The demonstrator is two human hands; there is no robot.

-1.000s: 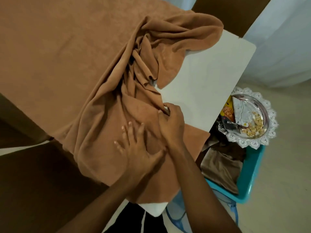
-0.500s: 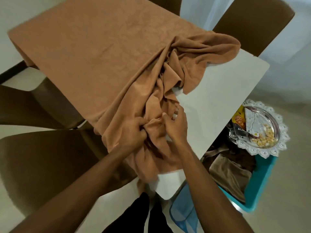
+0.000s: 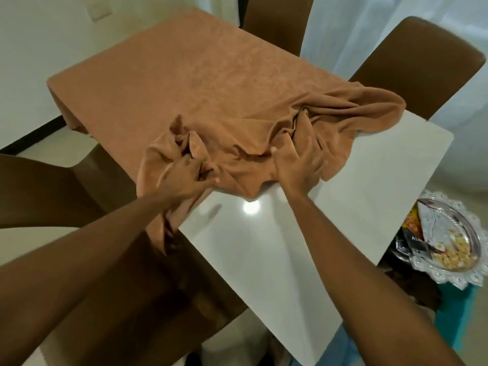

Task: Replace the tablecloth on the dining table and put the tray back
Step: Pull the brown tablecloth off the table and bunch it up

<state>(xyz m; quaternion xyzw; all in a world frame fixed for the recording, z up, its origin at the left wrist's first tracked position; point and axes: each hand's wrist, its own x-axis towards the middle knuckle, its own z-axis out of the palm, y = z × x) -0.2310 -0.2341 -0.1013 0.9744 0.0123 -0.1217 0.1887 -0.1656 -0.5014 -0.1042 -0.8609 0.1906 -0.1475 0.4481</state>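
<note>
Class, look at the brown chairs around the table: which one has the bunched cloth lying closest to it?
The chair at far right: the tablecloth bunches just before it.

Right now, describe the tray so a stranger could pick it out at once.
Start at the white dining table, half covered by a bunched tan tablecloth. Look past its right edge, down to a teal bin. The tray rests on top: silvery, with a scalloped lacy rim, holding snack packets and pale yellow pieces.
</note>
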